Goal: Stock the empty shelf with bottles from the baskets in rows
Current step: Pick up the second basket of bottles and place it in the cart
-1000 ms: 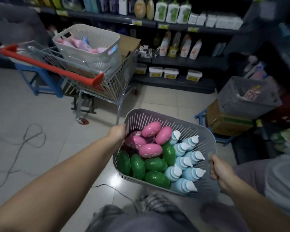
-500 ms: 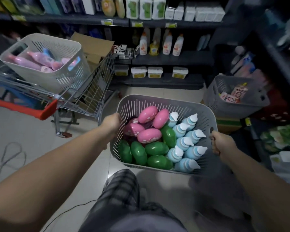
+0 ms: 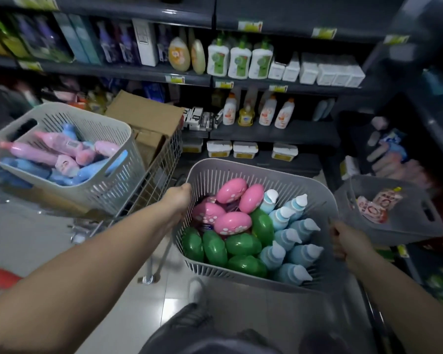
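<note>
Two-handed, our left hand (image 3: 180, 198) and right hand (image 3: 347, 241) are gripping the loaded basket (image 3: 253, 166) in the fetching step; we are judging that setting it down steadily comes next.

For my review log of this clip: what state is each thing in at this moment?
Grey basket: held between both hands, packed with bottles.
Left hand: grips the basket's left rim.
Right hand: grips the basket's right rim.
Cart basket: sits on the cart, pink and blue bottles lying loose inside.
Third basket: stands at the right, holds a few packets.
</note>
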